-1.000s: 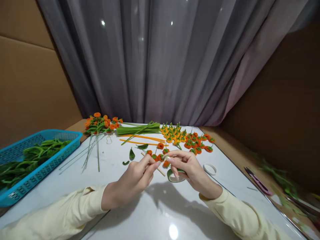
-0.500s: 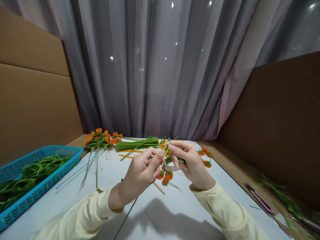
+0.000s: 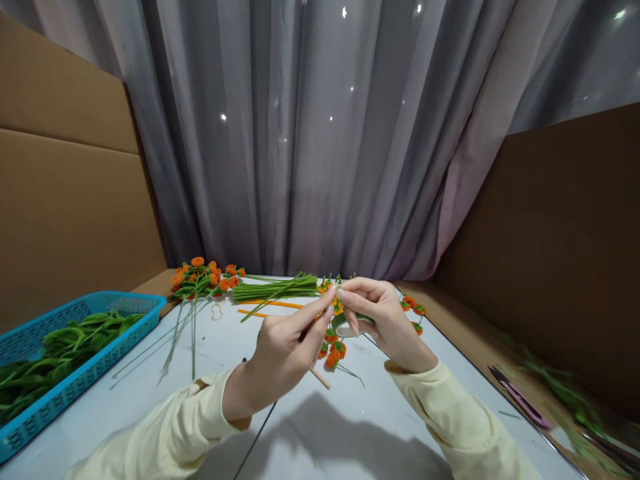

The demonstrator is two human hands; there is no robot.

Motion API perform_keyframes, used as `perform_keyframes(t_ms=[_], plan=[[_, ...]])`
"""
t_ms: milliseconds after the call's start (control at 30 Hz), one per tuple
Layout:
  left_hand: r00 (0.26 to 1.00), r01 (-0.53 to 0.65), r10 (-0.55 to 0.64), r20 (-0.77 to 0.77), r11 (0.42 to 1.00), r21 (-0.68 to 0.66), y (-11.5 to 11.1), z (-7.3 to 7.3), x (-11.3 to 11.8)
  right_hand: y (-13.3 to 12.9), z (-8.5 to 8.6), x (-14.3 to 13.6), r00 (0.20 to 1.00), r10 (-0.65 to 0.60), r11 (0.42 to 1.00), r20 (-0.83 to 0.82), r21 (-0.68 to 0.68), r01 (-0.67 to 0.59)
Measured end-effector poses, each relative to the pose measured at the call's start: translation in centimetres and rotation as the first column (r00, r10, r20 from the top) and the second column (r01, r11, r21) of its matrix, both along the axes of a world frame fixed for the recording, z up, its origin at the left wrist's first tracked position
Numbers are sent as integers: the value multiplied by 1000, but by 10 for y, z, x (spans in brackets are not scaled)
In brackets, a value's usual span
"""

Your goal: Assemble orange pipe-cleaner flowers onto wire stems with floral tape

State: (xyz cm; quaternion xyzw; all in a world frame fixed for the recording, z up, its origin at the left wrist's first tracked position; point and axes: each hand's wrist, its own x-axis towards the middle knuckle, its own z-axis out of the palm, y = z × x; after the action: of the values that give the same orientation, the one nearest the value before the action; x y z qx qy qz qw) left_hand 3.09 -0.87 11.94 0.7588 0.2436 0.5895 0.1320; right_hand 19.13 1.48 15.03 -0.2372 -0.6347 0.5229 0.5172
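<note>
My left hand [image 3: 285,357] is closed, thumb and forefinger pinching at the tip. A thin dark green stem [image 3: 255,440] runs out below that hand toward me, in line with the pinch; its upper end is hidden by the fingers. My right hand [image 3: 385,323] meets the left fingertips, its thumb and forefinger pressed together on a small pale green bit. From its curled fingers hangs a roll of green tape [image 3: 354,327]. Orange fuzzy flowers [image 3: 333,357] lie on the table beneath the hands, partly covered, with yellow-orange ones behind the fingertips.
A blue basket [image 3: 150,303] of green leaves stands at left. Orange flowers [image 3: 197,262] and a bundle of green stems [image 3: 275,288] lie at the back. Pink-handled scissors [image 3: 520,398] lie at right beside green scraps. Cardboard walls [image 3: 65,200] flank the white table [image 3: 320,453].
My left hand has straightened its fingers somewhat and turned. Both hands have shifted slightly right, the tape roll and thin stem moving with them. Things on the table lie as before.
</note>
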Motion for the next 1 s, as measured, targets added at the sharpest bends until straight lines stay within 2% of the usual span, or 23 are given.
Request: perform_keyframes(t_ms=[167,267,300,367,467,533,700,800,900,1000], plan=[[996,86,-85,38,995,-43,1,-1,1,1,-1,1,998,63,998,14,-16,-63],[973,219,-201,114,960,-175,2,0,2,3,-4,0,995,98,995,11,-37,-97],[956,283,-251,155,927,-245,2,0,3,4,-6,-1,995,102,994,3,-40,-102],[907,412,-331,259,821,-396,2,0,4,6,-9,-2,994,106,993,-18,-50,-106],[845,532,-367,389,657,-534,3,0,6,9,-14,-3,994,97,992,-41,-72,-100],[830,556,-370,419,614,-560,5,0,7,12,-17,-4,994,91,992,-52,-85,-95],[836,544,-347,426,631,-554,7,0,11,16,-21,-9,993,95,990,-69,-99,-101],[876,475,-296,380,665,-576,4,2,12,16,-20,-9,997,70,994,-45,-84,-74],[942,329,-213,258,729,-600,0,7,9,16,-17,-7,999,27,998,-26,-62,-29],[990,122,-140,8,835,-536,-2,12,1,16,-15,-4,1000,-17,999,-21,-46,16]])
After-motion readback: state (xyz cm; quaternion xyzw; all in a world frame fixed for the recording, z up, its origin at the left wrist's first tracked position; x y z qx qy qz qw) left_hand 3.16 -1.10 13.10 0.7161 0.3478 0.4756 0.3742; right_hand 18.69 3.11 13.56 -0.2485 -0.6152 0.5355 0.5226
